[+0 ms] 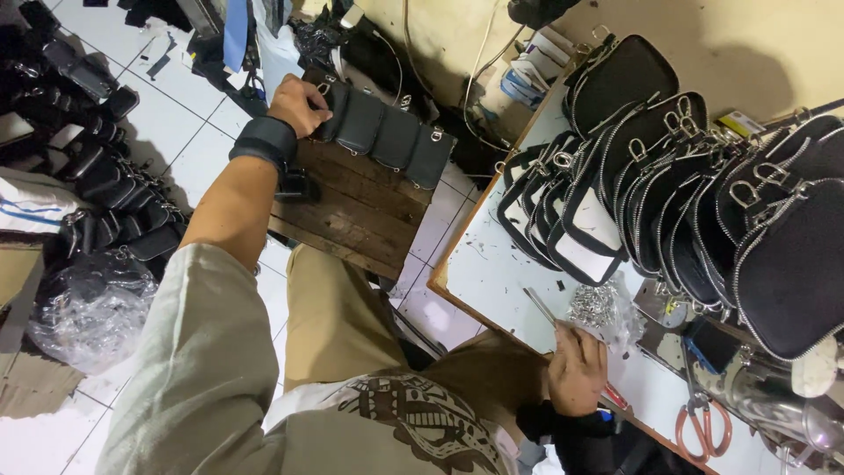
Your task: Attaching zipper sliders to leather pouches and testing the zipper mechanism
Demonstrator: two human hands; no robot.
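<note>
My left hand (297,105) grips the first of four black pouches (384,138) at eleven o'clock; my right hand (576,369) rests loosely closed on the table (492,273).

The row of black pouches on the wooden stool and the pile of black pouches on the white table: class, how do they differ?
The row of pouches is short, lined side by side on the wooden stool, with the left hand on its end. The pile of pouches is far larger, overlapping on the white table, untouched; the right hand rests nearer the table's edge. Both are black with metal fittings.
</note>
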